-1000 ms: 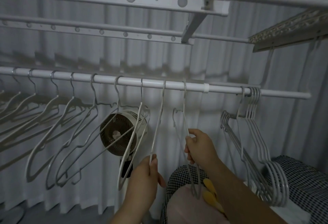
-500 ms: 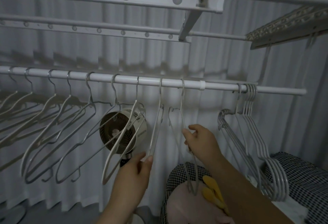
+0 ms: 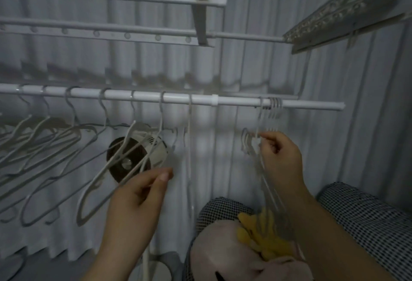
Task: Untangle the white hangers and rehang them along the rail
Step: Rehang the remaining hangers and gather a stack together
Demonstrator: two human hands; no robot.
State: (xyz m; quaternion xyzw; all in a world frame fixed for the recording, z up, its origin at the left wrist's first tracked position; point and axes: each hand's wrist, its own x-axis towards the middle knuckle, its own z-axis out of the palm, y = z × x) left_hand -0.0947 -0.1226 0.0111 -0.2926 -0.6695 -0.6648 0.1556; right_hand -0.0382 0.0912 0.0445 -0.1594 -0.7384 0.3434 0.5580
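I watched the right hand (image 3: 282, 162) up at the right end of the rail (image 3: 234, 102). Its fingers (image 3: 270, 141) were curled round the bunch of hangers (image 3: 273, 113) just under the hooks, which sat packed together on the rail. The wires of that bunch ran down past the palm in front of a yellow cloth (image 3: 263, 238) and a checked cushion (image 3: 367, 218).

The left hand (image 3: 138, 198) was lower and well apart from the right, in front of a small fan (image 3: 156, 153). Its thumb and fingertips (image 3: 163, 177) were close together at the lower wire of a tilted hanger (image 3: 133, 153). The picture was too blurred for me to tell whether they pinched the wire or only touched it.

A single hanger (image 3: 189, 147) hung straight down between the two hands. The spread hangers (image 3: 66, 144) were spaced out along the rail to the left.
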